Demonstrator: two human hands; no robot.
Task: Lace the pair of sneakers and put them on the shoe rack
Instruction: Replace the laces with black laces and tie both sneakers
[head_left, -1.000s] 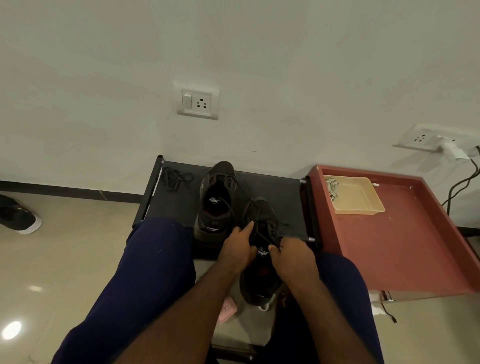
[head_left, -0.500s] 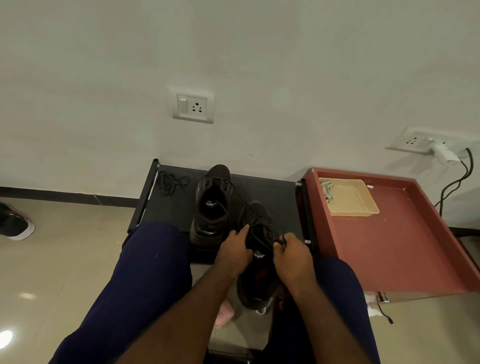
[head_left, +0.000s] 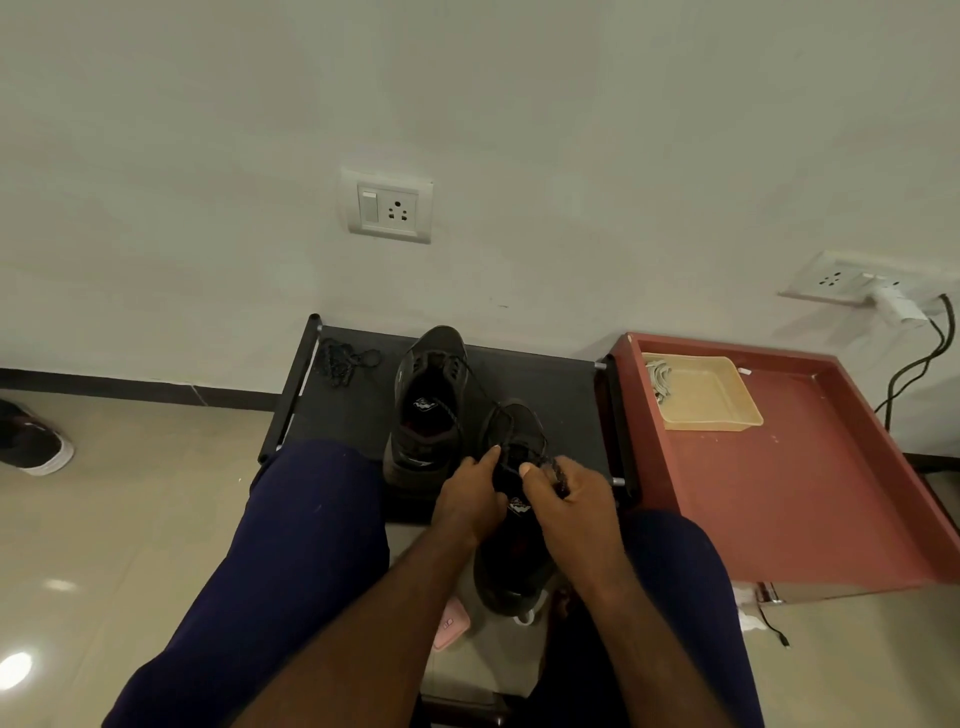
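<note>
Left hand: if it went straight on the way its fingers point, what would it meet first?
Probably the laced front of the held sneaker, right ahead of the left hand; depth is unclear.

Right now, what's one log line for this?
lacing | left hand: holds near sneaker | right hand: pinches lace | far sneaker: on rack

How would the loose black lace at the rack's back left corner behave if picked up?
The loose lace lies in a tangled heap on the shoe rack, so probably floppy, dangling when lifted. It looks thin: likely very light, apt to snag.
</note>
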